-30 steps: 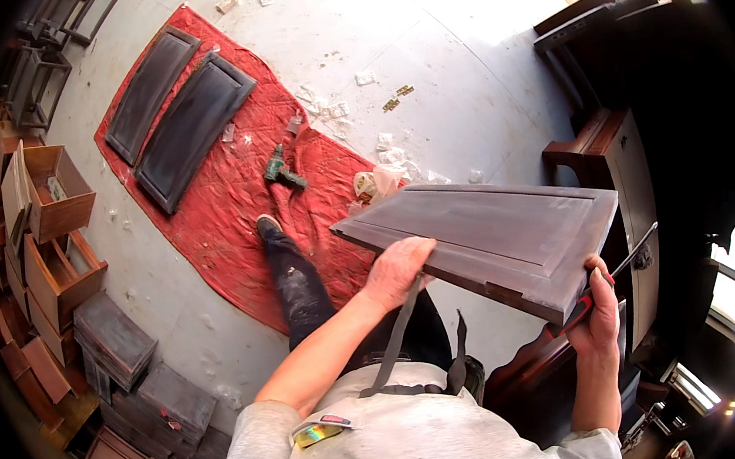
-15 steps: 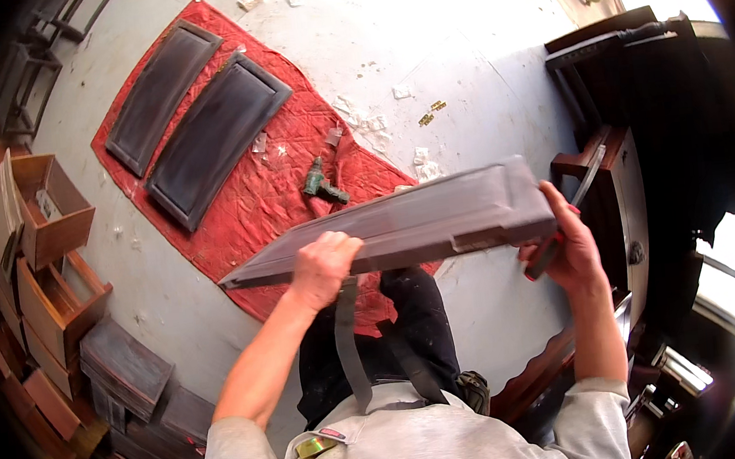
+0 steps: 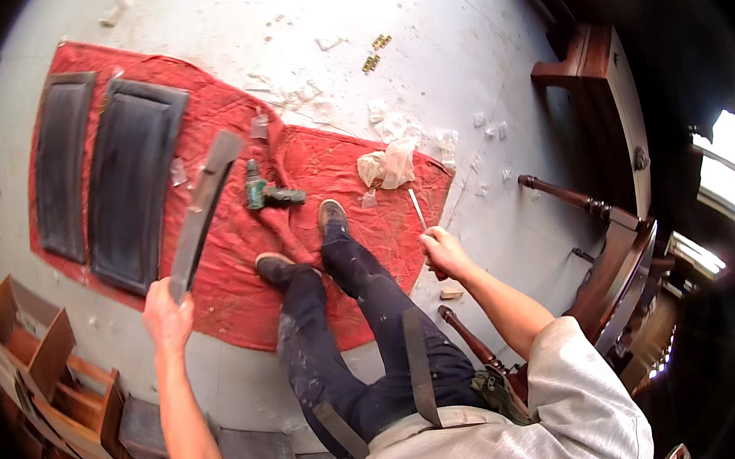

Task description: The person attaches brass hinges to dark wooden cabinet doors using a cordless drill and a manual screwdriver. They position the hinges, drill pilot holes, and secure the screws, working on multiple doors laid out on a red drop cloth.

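My left hand (image 3: 168, 315) is closed round the lower end of a grey panel (image 3: 200, 218), held up nearly edge-on above the red blanket (image 3: 326, 154). Closed on a slim tool is my right hand (image 3: 446, 253), apart from the panel. The tool's pale metal shaft (image 3: 417, 208) points away from me toward a crumpled plastic bag (image 3: 390, 164); the fingers hide its handle. Two dark framed panels, a narrower-looking one (image 3: 68, 168) and its neighbour (image 3: 134, 180), lie side by side on the blanket. A green and black cordless drill (image 3: 266, 190) rests beyond my feet.
Wooden drawers (image 3: 30, 316) are stacked at the left. Dark furniture (image 3: 608, 86) stands on the right, with turned wooden legs (image 3: 566, 199) jutting out nearer me. Brass-coloured hinges (image 3: 377, 54) and plastic scraps lie on the pale floor. A small wood block (image 3: 451, 294) sits by the blanket's edge.
The panel was across my front with both hands at it. My right hand has come off it, and my left has swung it leftward, on edge. The view has shifted too.
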A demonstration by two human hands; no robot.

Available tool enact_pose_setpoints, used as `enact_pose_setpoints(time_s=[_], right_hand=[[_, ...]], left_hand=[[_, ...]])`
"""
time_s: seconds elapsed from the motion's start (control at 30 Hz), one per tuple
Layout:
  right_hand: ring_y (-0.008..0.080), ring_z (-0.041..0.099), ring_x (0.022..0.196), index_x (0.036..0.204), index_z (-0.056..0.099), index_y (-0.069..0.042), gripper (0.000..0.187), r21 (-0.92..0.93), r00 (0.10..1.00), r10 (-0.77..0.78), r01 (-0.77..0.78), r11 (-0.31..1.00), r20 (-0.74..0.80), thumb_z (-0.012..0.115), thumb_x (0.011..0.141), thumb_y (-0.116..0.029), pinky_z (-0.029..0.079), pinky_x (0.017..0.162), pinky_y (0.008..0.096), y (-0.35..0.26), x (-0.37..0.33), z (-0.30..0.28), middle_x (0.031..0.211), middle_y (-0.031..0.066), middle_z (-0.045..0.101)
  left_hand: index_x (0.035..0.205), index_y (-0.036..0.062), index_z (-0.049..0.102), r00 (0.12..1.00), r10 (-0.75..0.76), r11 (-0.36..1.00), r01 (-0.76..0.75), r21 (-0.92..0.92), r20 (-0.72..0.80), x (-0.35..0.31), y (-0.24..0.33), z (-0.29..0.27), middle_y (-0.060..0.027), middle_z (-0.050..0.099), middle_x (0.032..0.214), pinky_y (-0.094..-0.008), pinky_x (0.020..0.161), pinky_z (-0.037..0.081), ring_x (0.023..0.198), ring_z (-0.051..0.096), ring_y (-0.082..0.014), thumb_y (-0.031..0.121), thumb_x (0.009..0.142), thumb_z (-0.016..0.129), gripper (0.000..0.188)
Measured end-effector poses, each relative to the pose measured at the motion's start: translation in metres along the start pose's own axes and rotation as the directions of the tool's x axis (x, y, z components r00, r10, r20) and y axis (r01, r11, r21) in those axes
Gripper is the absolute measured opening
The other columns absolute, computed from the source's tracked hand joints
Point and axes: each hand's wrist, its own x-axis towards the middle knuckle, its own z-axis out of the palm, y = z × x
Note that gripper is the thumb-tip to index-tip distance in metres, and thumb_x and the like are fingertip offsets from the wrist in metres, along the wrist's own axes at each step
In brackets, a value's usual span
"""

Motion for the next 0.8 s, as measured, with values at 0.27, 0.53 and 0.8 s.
enact_pose_setpoints(time_s=[0.27, 0.53, 0.8], right_hand=[[0.0423, 0.073, 0.104, 0.112, 0.063, -0.001, 0.033, -0.516, 0.996, -0.064, 0.02, 0.856, -0.067, 0.07, 0.095, -0.029, 0.056, 0.092, 0.0499, 0.074, 0.173, 0.074, 0.108, 0.0252, 0.075], [0.0435, 0.071, 0.109, 0.114, 0.064, -0.006, 0.032, -0.516, 0.996, -0.04, -0.006, 0.857, -0.078, 0.068, 0.097, -0.032, 0.055, 0.095, 0.0512, 0.138, 0.287, 0.145, 0.109, 0.0269, 0.074], [0.0397, 0.073, 0.107, 0.112, 0.073, -0.002, 0.03, -0.546, 0.964, -0.249, 0.16, 0.822, -0.093, 0.063, 0.1, -0.028, 0.057, 0.094, 0.047, 0.15, 0.329, 0.13, 0.111, 0.0231, 0.076]], left_hand=[[0.125, 0.0022, 0.065, 0.987, -0.115, 0.992, 0.12, -0.043, 0.108, 0.1, -0.047, 0.095, -0.0229, 0.071, 0.111, -0.0484, 0.09, 0.054, 0.105, 0.069, -0.0445, 0.006, 0.085, 0.074, 0.041], [0.126, -0.0046, 0.062, 0.989, -0.108, 0.993, 0.112, -0.036, 0.102, 0.141, -0.059, 0.13, -0.026, 0.07, 0.112, -0.0459, 0.093, 0.053, 0.104, 0.068, -0.0453, 0.005, 0.086, 0.07, 0.043], [0.139, -0.0136, 0.055, 0.986, -0.152, 0.986, 0.146, 0.078, 0.067, 0.128, -0.093, 0.145, -0.0317, 0.068, 0.124, -0.0463, 0.102, 0.049, 0.114, 0.065, -0.0461, 0.006, 0.087, 0.07, 0.057]])
